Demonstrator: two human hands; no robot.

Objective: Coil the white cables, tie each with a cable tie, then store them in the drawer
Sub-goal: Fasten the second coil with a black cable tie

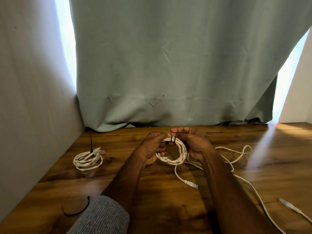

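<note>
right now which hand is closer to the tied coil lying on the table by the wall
Left. The left hand grips the coil being tied, just right of the finished coil; the right hand is farther right, beyond it.

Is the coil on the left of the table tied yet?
Tied: a black cable tie wraps the left coil, tail sticking up.

You have a single view, worn on your head, looking forward and down across the wooden table point(168, 191) toward the curtain point(168, 65) behind it. Your hands sit close, near the frame's centre.
</note>
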